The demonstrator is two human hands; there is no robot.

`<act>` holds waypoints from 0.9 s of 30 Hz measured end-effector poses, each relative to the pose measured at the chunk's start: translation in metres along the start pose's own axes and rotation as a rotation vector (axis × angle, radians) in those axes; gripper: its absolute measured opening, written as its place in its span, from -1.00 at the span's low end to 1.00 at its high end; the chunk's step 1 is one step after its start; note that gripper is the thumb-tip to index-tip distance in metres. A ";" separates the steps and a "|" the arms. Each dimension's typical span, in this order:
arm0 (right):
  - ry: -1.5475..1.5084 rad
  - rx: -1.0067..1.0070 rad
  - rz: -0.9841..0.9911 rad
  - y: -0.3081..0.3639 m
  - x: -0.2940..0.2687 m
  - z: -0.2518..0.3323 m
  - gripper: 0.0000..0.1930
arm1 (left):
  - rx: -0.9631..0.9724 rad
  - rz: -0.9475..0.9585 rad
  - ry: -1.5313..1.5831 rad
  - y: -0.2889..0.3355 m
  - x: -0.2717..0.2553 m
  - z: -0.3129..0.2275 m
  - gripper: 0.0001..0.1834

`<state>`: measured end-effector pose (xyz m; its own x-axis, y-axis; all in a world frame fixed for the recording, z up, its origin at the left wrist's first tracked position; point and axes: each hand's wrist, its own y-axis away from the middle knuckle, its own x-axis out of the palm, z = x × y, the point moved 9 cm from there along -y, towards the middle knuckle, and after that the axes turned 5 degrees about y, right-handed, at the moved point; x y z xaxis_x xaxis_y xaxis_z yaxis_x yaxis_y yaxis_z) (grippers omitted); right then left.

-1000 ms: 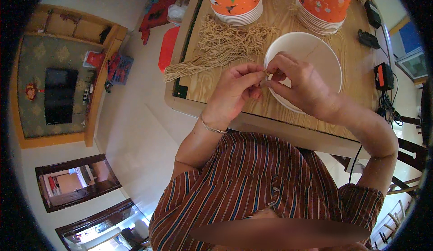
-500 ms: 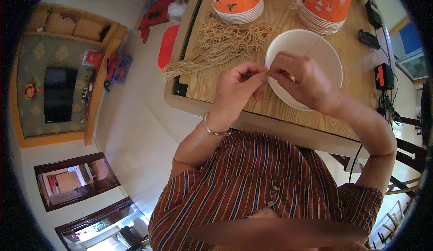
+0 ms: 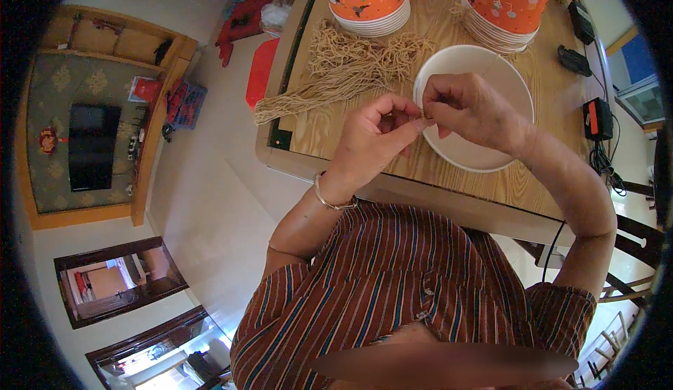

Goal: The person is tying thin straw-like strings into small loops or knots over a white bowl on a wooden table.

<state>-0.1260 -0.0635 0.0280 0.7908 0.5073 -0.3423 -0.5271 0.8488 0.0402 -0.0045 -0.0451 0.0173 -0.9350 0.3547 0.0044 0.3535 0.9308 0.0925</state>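
My left hand (image 3: 378,137) is closed in a pinch, its thumb and forefinger meeting the right fingertips at the near-left rim of a white paper bucket (image 3: 501,137). My right hand (image 3: 477,113) hovers over the bucket's mouth, fingers bent and pinched together. Between the fingertips is a bit of thin tan twine (image 3: 425,117), mostly covered by the fingers. Left of the bucket lies a loose, tangled bundle of the same tan twine (image 3: 350,67), its straighter end reaching the table's left edge.
Two stacks of orange patterned paper buckets, a left stack (image 3: 368,4) and a right stack (image 3: 505,8), stand at the back of the wooden table (image 3: 484,188). Black power adapters (image 3: 596,118) with cables lie along the right edge. A red stool (image 3: 262,74) stands beyond the left edge.
Both hands stay together at the bucket rim. The right hand has shifted slightly and its wrist is more bent; the left fingertips have moved a little to the right. The bucket has barely moved.
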 end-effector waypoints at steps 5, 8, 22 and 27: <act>0.031 -0.009 0.028 0.001 0.001 0.005 -0.85 | -0.007 -0.012 0.053 -0.003 0.000 0.008 -0.88; -0.019 0.016 0.071 0.001 0.003 0.003 -0.84 | -0.001 -0.002 0.067 -0.004 0.002 0.008 -0.89; -0.340 0.215 0.200 0.002 0.009 -0.011 -0.69 | -0.003 0.149 0.221 -0.005 0.004 0.014 -0.89; -0.089 0.166 0.241 0.002 0.014 -0.004 -0.76 | 0.007 0.146 0.188 -0.004 0.001 0.014 -0.89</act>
<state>-0.1169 -0.0550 0.0196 0.6770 0.7022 -0.2205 -0.6510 0.7111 0.2657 -0.0066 -0.0476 0.0035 -0.8627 0.4631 0.2030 0.4846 0.8719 0.0703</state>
